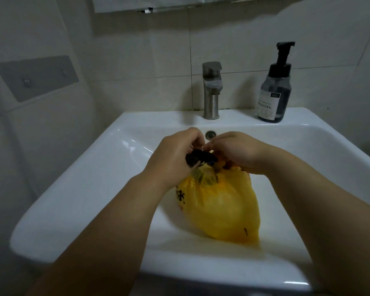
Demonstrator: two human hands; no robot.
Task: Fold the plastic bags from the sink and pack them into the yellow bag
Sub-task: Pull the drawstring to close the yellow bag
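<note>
A bulging yellow bag (pixel 220 208) with red print lies in the white sink (pixel 107 167). Its gathered mouth points toward the faucet. My left hand (pixel 175 152) grips a small folded black plastic bag (pixel 199 160) right at that mouth. My right hand (pixel 237 150) pinches the yellow bag's top edge from the right side, fingers curled over the opening. A bit of grey-green plastic shows inside the mouth just below the black bag. What lies deeper in the yellow bag is hidden.
A steel faucet (pixel 211 90) stands at the back of the sink, with the overflow hole (pixel 210 134) below it. A dark pump soap bottle (pixel 275 90) sits on the back right rim. Tiled walls close in on the left and behind.
</note>
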